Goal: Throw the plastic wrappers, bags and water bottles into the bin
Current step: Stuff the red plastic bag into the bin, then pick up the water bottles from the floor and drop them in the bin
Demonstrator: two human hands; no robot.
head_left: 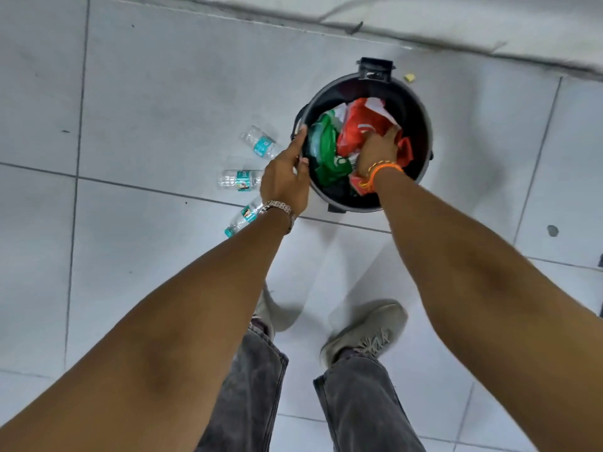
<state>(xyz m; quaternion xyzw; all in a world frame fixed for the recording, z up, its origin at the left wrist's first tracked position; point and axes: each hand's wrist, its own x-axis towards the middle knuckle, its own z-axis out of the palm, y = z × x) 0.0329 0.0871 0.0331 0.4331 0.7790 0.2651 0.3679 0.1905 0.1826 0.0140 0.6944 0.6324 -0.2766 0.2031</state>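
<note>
A round dark bin [414,102] stands on the tiled floor ahead of me. Inside it lie a crumpled red plastic bag [359,125] and a green one [324,148]. My right hand [378,151] is down inside the bin, pressed onto the red bag with its fingers closed in the plastic. My left hand [287,177] rests at the bin's left rim, fingers spread, with nothing in it. Three clear water bottles with teal labels lie on the floor left of the bin: one far [261,143], one in the middle [239,180], one near [243,218] and partly behind my left wrist.
A raised grey ledge [424,21] runs along the back, just beyond the bin. A small yellowish scrap [409,77] lies right of the bin's hinge. My two shoes [368,331] stand close in front of the bin on the white tiles.
</note>
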